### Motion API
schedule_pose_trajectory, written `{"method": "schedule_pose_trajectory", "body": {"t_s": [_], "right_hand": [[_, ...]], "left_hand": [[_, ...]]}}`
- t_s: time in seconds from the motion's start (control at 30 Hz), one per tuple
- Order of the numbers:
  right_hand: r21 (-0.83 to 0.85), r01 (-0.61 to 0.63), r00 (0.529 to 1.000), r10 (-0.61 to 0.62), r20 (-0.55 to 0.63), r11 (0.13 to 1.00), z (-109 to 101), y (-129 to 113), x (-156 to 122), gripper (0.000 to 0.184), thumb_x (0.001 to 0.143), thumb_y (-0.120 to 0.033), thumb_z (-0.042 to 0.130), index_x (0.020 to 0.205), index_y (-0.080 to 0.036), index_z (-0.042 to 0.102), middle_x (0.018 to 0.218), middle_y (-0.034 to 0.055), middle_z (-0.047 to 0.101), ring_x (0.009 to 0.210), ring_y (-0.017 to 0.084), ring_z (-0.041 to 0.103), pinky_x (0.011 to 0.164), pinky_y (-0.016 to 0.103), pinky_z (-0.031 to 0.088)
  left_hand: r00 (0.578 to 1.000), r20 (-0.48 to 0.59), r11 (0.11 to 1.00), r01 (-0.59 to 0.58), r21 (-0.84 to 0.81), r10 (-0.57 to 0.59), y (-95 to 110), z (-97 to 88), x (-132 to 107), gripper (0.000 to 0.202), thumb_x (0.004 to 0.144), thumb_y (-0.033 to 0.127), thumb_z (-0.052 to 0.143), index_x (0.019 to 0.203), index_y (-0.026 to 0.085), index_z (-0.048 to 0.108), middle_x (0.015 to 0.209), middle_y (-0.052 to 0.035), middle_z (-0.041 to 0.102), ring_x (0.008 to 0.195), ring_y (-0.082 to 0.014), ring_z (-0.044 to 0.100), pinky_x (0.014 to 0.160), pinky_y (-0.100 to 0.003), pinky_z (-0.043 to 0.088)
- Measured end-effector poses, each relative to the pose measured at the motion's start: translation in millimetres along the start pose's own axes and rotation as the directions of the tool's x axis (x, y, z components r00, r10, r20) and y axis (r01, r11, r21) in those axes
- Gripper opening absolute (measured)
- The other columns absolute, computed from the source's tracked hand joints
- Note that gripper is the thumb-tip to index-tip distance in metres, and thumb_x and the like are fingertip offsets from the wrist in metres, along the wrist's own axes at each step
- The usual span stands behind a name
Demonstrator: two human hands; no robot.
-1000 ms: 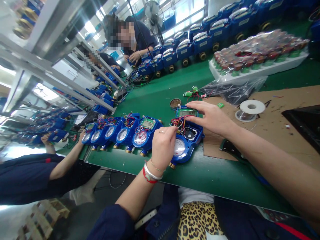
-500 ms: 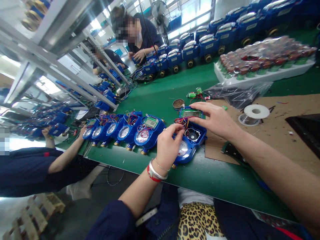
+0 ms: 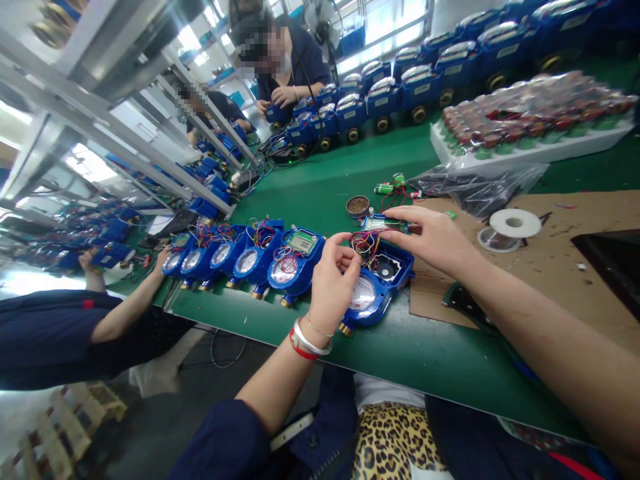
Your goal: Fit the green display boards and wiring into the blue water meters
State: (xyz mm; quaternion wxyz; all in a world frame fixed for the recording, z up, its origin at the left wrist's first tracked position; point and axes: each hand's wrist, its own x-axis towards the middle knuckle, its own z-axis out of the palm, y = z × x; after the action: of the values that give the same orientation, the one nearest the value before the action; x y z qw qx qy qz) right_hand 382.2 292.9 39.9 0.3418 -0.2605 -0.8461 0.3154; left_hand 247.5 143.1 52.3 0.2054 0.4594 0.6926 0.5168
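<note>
In front of me a blue water meter (image 3: 384, 297) lies with its housing uncovered, showing a round dial and a black round part. My right hand (image 3: 430, 233) grips a small circuit board (image 3: 376, 224) with a display by its right edge, tilted above the far end of the housing. Thin coloured wires (image 3: 367, 245) run from the board down into the housing. My left hand (image 3: 336, 277) is at the left side of these wires, its fingers curled and seeming to pinch some of them; the fingertips are partly hidden.
More blue meters (image 3: 250, 261) stand in a row to the left, with a co-worker's hand (image 3: 163, 259) at the far end. Behind are a round tin (image 3: 357, 205), green batteries (image 3: 385, 189) and a packed tray (image 3: 530, 150). A solder spool (image 3: 515, 224) sits on cardboard (image 3: 560, 267).
My left hand has moved slightly up and left from the middle of the wires. The circuit board has tilted in my right hand, and its display now catches glare.
</note>
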Motion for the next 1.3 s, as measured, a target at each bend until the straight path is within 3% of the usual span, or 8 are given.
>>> {"method": "schedule_pose_trajectory", "body": {"t_s": [0.07,0.17,0.33,0.53,0.67,0.97,1.13,1.3], "right_hand": [[0.012,-0.027,1.0,0.027,0.009,1.0,0.7,1.3,-0.1,0.036,0.084,-0.038,0.068,0.114,-0.018,0.068,0.116,0.008,0.067,0.102,0.025,0.063,0.087,0.041,0.054],[0.017,-0.083,0.996,0.083,0.016,0.996,1.7,2.2,0.1,0.036,0.084,-0.04,0.067,0.113,-0.019,0.069,0.115,0.0074,0.067,0.099,0.026,0.064,0.087,0.042,0.053],[0.001,-0.157,0.986,0.157,0.057,0.988,0.9,0.3,1.7,0.034,0.084,-0.042,0.066,0.111,-0.021,0.07,0.113,0.0074,0.068,0.094,0.027,0.066,0.087,0.045,0.052],[0.01,-0.18,0.98,0.179,0.085,0.984,-0.6,-1.1,2.1,0.036,0.084,-0.043,0.065,0.111,-0.021,0.07,0.113,0.0073,0.069,0.096,0.028,0.065,0.088,0.045,0.051],[0.033,-0.148,0.986,0.145,0.087,0.988,-1.3,0.7,2.0,0.037,0.084,-0.043,0.066,0.112,-0.021,0.069,0.114,0.007,0.068,0.099,0.027,0.064,0.089,0.044,0.05],[0.042,-0.122,0.99,0.118,0.081,0.992,0.4,2.6,2.4,0.035,0.085,-0.041,0.065,0.114,-0.021,0.068,0.116,0.0062,0.067,0.1,0.026,0.064,0.09,0.042,0.05],[0.016,-0.169,0.967,0.162,0.197,0.986,-1.5,12.6,4.9,0.041,0.084,-0.047,0.063,0.118,-0.023,0.066,0.114,0.0061,0.068,0.102,0.028,0.063,0.091,0.046,0.05],[0.074,-0.09,0.95,0.064,0.305,0.993,-7.1,27.9,6.6,0.05,0.083,-0.042,0.062,0.13,-0.025,0.056,0.131,0.0049,0.058,0.121,0.027,0.053,0.105,0.048,0.04]], "left_hand": [[1.0,-0.014,0.999,0.004,0.039,-0.003,-0.4,-0.2,-0.8,0.034,0.086,0.016,0.058,0.117,0.02,0.046,0.083,0.0003,0.063,0.073,-0.0114,0.058,0.074,-0.026,0.047],[1.0,0.0,0.996,-0.001,0.089,0.001,-1.8,-1.3,-1.3,0.017,0.086,0.018,0.059,0.102,0.019,0.053,0.082,-0.0005,0.065,0.076,-0.0124,0.06,0.075,-0.027,0.048],[0.995,0.035,0.974,-0.103,0.2,0.098,-3.1,-3.9,-0.1,0.012,0.086,0.013,0.057,0.094,0.019,0.063,0.088,-0.0014,0.068,0.082,-0.0137,0.063,0.079,-0.029,0.05],[0.97,0.081,0.88,-0.24,0.41,0.227,-1.1,-3.0,4.1,0.018,0.088,0.013,0.053,0.103,0.019,0.064,0.092,-0.004,0.068,0.085,-0.0161,0.062,0.08,-0.031,0.049],[0.962,0.12,0.814,-0.272,0.513,0.246,2.5,-2.1,4.5,0.007,0.088,0.015,0.055,0.091,0.017,0.061,0.083,-0.0029,0.063,0.078,-0.0164,0.058,0.074,-0.031,0.046],[0.948,0.069,0.852,-0.309,0.422,0.31,9.3,-3.8,-9.0,0.009,0.09,0.017,0.055,0.085,0.018,0.062,0.097,-0.0052,0.063,0.092,-0.0176,0.058,0.085,-0.034,0.046],[0.966,0.071,0.891,-0.257,0.375,0.248,4.7,-2.7,-13.4,0.008,0.09,0.02,0.056,0.085,0.02,0.063,0.087,-0.0024,0.068,0.085,-0.0171,0.062,0.081,-0.032,0.047],[0.972,0.063,0.907,-0.233,0.35,0.225,1.7,-0.6,-14.7,0.009,0.089,0.019,0.056,0.086,0.02,0.064,0.088,-0.0026,0.069,0.087,-0.0176,0.063,0.081,-0.032,0.048]]}}
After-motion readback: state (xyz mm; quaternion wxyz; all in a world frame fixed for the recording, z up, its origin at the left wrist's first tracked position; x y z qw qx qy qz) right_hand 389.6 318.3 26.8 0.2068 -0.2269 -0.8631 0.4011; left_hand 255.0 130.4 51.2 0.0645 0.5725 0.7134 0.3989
